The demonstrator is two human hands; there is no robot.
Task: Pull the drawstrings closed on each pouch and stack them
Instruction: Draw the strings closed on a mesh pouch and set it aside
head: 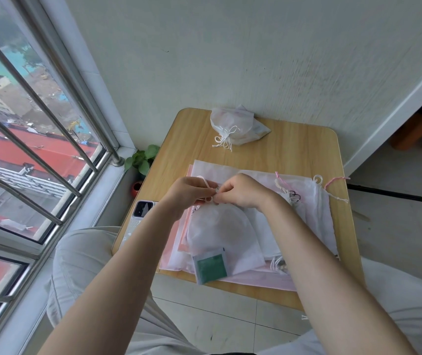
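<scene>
A: Your hands?
B: Left hand [189,193] and right hand [240,192] meet over the table [294,147], each pinching the white drawstring [206,185] of the pouch [220,234].
A: That pouch?
B: Atop the flat pouches [314,216]. The tied pouches [233,126] sit by the wall.

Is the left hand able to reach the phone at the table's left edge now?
Probably yes: the phone lies uncovered just beside the left hand, but that hand must first release the drawstring.
</scene>
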